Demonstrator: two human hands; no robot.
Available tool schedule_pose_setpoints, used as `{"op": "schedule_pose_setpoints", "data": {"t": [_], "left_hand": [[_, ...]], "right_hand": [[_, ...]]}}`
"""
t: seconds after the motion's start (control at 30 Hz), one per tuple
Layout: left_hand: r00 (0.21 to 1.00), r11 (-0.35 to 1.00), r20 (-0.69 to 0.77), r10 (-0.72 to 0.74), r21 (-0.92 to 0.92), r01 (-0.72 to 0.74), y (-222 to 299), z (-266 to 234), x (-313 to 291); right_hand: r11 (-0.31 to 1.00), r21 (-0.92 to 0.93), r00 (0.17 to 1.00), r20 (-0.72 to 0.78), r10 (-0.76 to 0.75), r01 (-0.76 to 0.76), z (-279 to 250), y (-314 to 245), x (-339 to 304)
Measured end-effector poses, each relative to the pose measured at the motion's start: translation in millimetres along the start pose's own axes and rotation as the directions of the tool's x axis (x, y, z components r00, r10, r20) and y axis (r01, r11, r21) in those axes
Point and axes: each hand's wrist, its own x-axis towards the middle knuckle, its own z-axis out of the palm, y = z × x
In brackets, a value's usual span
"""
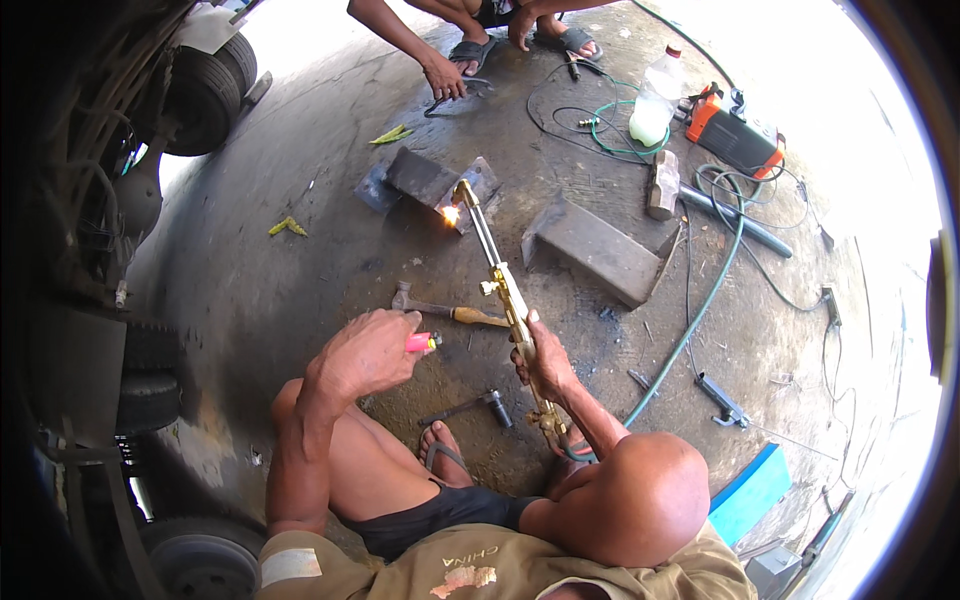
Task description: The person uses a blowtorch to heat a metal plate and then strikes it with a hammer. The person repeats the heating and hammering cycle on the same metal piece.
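My right hand grips the brass cutting torch by its handle, its long tubes angled up and away to the left. At the torch's bent head a small orange flame glows, close to the end of a dark steel box piece with flat plates at both ends. My left hand is closed around a pink lighter, held above the ground left of the torch. Under the torch, between my hands, lies a hammer with a wooden handle.
A second steel piece lies right of the torch, near a sledgehammer. Green hose runs toward my feet. Beyond are a plastic bottle, an orange-black machine and a squatting person's hand. Vehicle tyres stand left.
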Motion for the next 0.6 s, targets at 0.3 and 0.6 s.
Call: {"op": "schedule_pose_setpoints", "data": {"t": [0.3,0.6], "left_hand": [[0.977,0.965,0.212,0.024,-0.262,0.033,59,153,12],[0.811,-0.273,0.586,-0.001,-0.78,0.563,81,253,12]], "right_hand": [[1.0,0.0,1.0,0.02,0.005,-0.005,0,-1,3],[0.999,0.037,0.999,0.03,0.018,-0.019,-5,6,8]]}}
